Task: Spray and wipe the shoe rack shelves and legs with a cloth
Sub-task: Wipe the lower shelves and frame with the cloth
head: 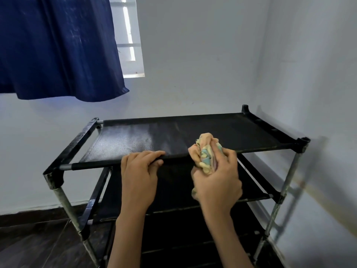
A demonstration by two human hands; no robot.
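At frame centre, the left hand (139, 167) curls around the black fabric shoe rack's (222, 128) front bar; the right hand (217, 178) clutches a crumpled pastel cloth (204, 149) against it.

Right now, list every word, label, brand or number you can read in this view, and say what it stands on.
None: no readable text shows anywhere.
The cloth gripped in the right hand has a coloured pattern, but no letters can be made out.
The shoe rack, whose front bar the left hand holds, shows no label or brand.
The blue curtain and the wall carry no writing or signs.
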